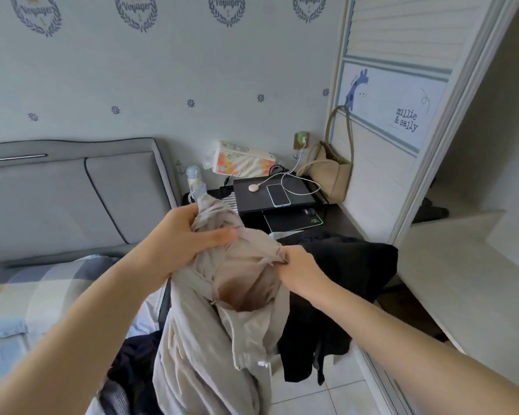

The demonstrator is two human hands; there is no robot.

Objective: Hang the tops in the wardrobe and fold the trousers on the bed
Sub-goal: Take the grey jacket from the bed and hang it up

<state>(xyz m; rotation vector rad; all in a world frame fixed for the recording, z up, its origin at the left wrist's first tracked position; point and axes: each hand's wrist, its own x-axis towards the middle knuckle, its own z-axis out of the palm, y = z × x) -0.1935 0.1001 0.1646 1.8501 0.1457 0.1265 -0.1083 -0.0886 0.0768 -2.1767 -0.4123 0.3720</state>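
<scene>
A beige zip-up top hangs in front of me above the bed's edge, its neck opening facing me. My left hand grips the bunched fabric at its upper left. My right hand pinches the collar edge on the right. A black garment lies draped to the right behind the top. More dark clothing lies low on the bed, which has a checked cover. The open wardrobe with its sliding door stands at the right.
A bedside stand beyond my hands holds a phone, a charger cable, a tissue pack and a bottle. A beige bag hangs by the wardrobe door. The grey headboard is at the left. White floor tiles show below.
</scene>
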